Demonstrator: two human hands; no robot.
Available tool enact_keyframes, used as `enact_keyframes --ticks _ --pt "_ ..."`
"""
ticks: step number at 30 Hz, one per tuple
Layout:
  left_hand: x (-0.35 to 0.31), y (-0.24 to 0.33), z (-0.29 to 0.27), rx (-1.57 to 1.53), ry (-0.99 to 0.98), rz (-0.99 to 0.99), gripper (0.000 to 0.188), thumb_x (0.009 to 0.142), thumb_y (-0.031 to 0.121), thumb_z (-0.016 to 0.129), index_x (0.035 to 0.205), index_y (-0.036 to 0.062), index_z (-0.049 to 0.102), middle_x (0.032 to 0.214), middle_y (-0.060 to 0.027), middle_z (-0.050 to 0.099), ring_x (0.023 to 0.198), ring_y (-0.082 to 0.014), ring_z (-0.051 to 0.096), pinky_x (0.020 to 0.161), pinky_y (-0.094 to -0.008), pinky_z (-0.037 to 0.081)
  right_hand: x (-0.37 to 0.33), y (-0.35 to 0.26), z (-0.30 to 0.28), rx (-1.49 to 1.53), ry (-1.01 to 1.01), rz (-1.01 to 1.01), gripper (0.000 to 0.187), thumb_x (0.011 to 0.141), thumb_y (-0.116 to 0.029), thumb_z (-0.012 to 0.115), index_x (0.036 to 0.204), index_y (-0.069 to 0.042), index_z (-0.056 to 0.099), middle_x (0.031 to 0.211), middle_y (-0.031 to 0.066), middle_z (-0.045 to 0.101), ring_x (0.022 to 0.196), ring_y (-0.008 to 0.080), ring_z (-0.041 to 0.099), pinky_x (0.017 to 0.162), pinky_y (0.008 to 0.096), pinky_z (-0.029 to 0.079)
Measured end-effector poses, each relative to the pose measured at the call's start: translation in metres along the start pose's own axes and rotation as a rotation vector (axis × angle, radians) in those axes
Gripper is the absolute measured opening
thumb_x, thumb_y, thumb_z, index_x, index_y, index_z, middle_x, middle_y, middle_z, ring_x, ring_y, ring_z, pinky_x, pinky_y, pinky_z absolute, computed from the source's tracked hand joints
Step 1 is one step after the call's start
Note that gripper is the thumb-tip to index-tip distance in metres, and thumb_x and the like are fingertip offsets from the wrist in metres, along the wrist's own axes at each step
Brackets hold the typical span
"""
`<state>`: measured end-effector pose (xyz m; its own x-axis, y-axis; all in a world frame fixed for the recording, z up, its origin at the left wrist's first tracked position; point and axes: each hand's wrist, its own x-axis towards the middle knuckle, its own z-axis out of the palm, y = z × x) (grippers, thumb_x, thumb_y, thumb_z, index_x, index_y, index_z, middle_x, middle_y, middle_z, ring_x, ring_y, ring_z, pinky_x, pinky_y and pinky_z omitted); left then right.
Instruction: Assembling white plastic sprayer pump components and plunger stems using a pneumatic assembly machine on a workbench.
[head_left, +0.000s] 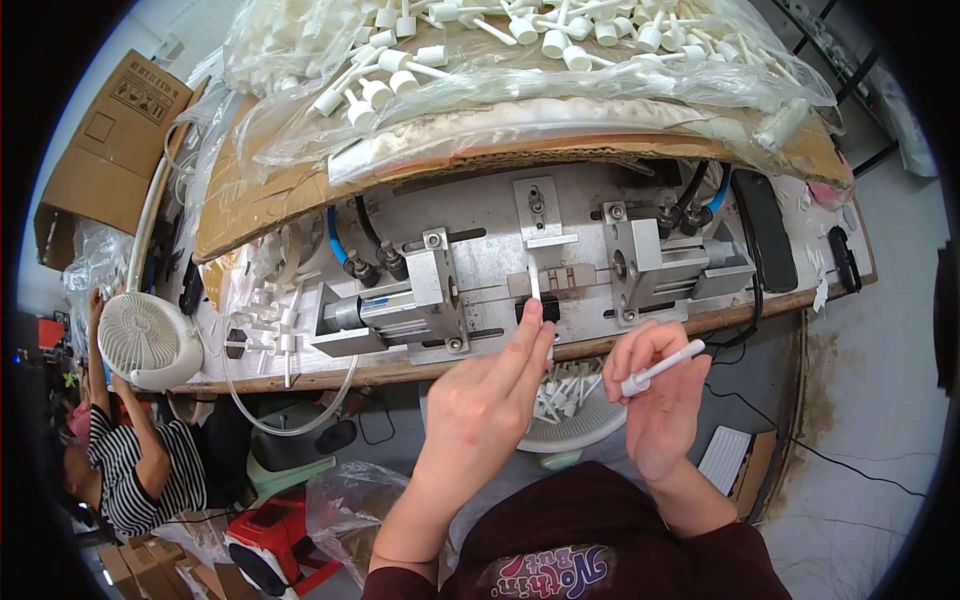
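At the middle of the metal fixture, my left hand [480, 410] reaches forward with its fingers together. Its fingertips are closed on the near end of a slim white stick [534, 272] that points away from me; whatever is under the fingertips is hidden. Off to the right, just in front of the bench edge, my right hand [660, 410] holds a white cap with a long stem [664, 367], the stem slanting up to the right. Two metal cylinder clamps, one on the left [385, 310] and one on the right [680, 265], face each other across the fixture.
A cardboard shelf [270, 205] above the bench bears a plastic bag of stemmed caps [575, 55]. Below sits a white basket [575, 437] of similar pieces. A black phone [765, 230] lies right; a white fan [150, 340] stands left. Another person [150, 470] works at far left.
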<state>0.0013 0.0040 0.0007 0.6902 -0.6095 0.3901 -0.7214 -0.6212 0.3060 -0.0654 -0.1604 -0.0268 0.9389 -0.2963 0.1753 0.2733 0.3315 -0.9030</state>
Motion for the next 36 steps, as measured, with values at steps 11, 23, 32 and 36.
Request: enact_keyframes --ticks 11,23,32,36 --pt "0.006 -0.001 -0.002 0.106 -0.065 0.027 0.031 0.079 0.009 0.077 0.11 0.0041 0.073 0.121 -0.0082 0.071 0.064 -0.0167 0.066 0.058 -0.0295 0.05 0.005 -0.03 -0.002 -0.583 0.003 -0.086 0.04 0.109 -0.029 0.039 0.086 -0.002 0.059 0.081 0.0028 0.051 0.067 0.0084 0.046 0.061 0.0246 0.037" --pt "0.01 0.013 -0.038 -0.505 0.253 0.099 0.041 0.067 0.001 0.085 0.106 0.0024 0.075 0.102 -0.0117 0.072 0.087 -0.0232 0.07 0.072 -0.0317 0.056 0.063 -0.068 0.031 -0.103 -0.288 0.406 0.01 0.103 -0.014 0.057 0.105 -0.004 0.054 0.072 -0.0029 0.057 0.052 0.0001 0.045 0.045 0.0169 0.032" --pt "-0.002 -0.005 -0.024 -0.257 0.267 0.034 0.032 0.076 -0.002 0.076 0.107 -0.0007 0.071 0.109 -0.0126 0.069 0.084 -0.0245 0.069 0.069 -0.0325 0.057 0.209 -0.114 0.042 -1.474 -0.294 -0.906 0.033 0.087 0.002 0.061 0.119 -0.008 0.063 0.093 0.0036 0.067 0.078 0.0167 0.065 0.068 0.0312 0.053" --pt "-0.003 0.0 -0.004 -0.125 0.158 0.067 0.033 0.075 0.002 0.073 0.107 -0.0036 0.069 0.122 -0.0139 0.068 0.078 -0.0209 0.066 0.068 -0.0303 0.055 0.275 -0.099 0.021 -1.96 -0.629 -0.904 0.055 0.079 0.013 0.057 0.128 -0.012 0.058 0.12 0.0052 0.064 0.112 0.0235 0.062 0.088 0.0381 0.055"
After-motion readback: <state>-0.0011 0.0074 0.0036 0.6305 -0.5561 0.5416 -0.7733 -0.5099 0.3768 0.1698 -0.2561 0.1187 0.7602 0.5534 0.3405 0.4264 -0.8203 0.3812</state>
